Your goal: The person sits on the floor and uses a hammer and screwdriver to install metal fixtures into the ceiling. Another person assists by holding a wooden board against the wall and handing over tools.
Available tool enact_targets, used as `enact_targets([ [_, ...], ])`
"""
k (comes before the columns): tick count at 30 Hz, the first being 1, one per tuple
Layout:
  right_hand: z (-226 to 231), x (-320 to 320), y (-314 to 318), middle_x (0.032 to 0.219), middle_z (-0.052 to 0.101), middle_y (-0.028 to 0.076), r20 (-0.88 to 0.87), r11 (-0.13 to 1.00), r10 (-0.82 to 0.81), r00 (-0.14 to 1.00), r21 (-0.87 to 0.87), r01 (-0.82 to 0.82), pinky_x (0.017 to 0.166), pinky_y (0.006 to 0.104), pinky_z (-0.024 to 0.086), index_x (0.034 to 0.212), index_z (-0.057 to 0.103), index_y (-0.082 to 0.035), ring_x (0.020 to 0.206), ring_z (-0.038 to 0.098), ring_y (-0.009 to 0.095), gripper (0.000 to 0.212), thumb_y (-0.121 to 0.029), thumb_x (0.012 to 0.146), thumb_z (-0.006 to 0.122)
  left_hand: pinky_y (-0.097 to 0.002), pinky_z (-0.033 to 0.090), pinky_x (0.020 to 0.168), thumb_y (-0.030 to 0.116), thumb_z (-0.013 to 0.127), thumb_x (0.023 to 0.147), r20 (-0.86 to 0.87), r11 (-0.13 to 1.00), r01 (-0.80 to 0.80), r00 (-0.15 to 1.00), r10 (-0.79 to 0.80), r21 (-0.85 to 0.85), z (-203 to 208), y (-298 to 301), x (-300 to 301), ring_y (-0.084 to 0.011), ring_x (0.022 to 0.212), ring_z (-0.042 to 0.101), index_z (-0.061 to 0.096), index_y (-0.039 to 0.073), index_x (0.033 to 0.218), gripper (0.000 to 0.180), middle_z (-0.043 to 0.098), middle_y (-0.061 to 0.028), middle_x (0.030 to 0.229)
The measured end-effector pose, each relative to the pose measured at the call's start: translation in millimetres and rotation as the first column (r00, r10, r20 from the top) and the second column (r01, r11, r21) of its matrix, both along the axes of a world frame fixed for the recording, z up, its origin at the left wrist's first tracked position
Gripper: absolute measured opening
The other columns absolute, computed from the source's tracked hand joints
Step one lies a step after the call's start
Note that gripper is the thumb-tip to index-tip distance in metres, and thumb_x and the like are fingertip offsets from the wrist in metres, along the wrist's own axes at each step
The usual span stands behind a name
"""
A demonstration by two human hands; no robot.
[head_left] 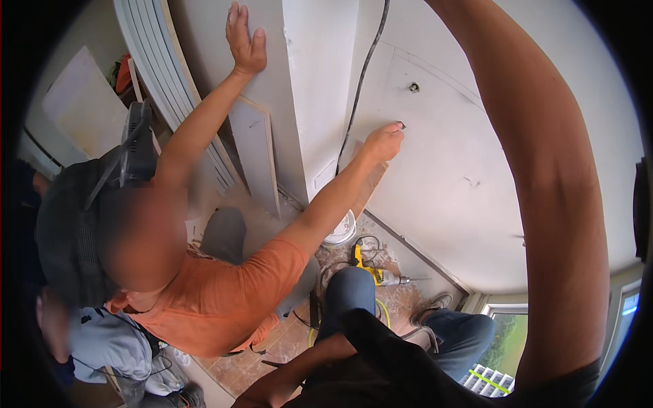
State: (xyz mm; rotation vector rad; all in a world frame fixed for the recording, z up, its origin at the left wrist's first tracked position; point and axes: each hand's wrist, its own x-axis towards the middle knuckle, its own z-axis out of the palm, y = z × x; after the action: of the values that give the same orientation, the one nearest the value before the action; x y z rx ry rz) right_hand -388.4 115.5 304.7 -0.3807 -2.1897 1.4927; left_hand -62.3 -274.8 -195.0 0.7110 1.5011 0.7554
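Note:
My right arm (pixel 551 177) is raised along the right side, and its hand is beyond the top edge. My left forearm (pixel 306 370) crosses low in front of me toward my bent knee (pixel 350 299); dark cloth (pixel 374 347) hides that hand. Facing me is a white wall (pixel 442 163) with a small fitting (pixel 413 88) set in a hole. A co-worker in an orange shirt (pixel 204 299) pinches something small and dark against this wall with one hand (pixel 384 141). The co-worker's other hand (pixel 246 44) lies flat on a pale panel beside the corner.
A yellow drill (pixel 371 268) with a long bit lies on the dusty tiled floor beside a white bucket (pixel 341 230). A black cable (pixel 364 75) hangs down the wall. Long pale strips (pixel 160 75) and a board (pixel 255 146) lean at left. A window (pixel 507 340) is at lower right.

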Motion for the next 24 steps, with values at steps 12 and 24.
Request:
enact_targets([
  [12, -4.9, 13.5, 2.7, 0.064, 0.043, 0.001, 0.006, 0.929, -0.185, 0.983, 0.327, 0.173, 0.047, 0.0389, 0.035, 0.092, 0.061, -0.001, 0.051, 0.035, 0.015, 0.044, -0.04, 0.111, 0.052, -0.0385, 0.053, 0.065, 0.041, 0.064, 0.095, -0.028, 0.994, 0.105, 0.994, -0.106, -0.027, -3.5, -6.8, -4.5, -0.0234, 0.061, 0.068, 0.076, -0.004, 0.088, 0.047, 0.072, -0.0169, 0.072],
  [24, 2.6, -18.8, -17.4, 0.117, 0.072, 0.03, -0.168, 0.585, -0.316, 0.934, 0.74, 0.331, 0.094, 0.0482, 0.053, 0.113, 0.073, 0.009, 0.107, 0.068, 0.039, 0.051, -0.039, 0.103, 0.062, -0.0421, 0.057, 0.064, 0.044, 0.064, 0.095, 0.079, 0.991, 0.106, 0.992, -0.099, -0.087, 33.5, -3.9, -18.6, -0.0274, 0.062, 0.072, 0.077, -0.003, 0.093, 0.049, 0.072, -0.019, 0.072],
])
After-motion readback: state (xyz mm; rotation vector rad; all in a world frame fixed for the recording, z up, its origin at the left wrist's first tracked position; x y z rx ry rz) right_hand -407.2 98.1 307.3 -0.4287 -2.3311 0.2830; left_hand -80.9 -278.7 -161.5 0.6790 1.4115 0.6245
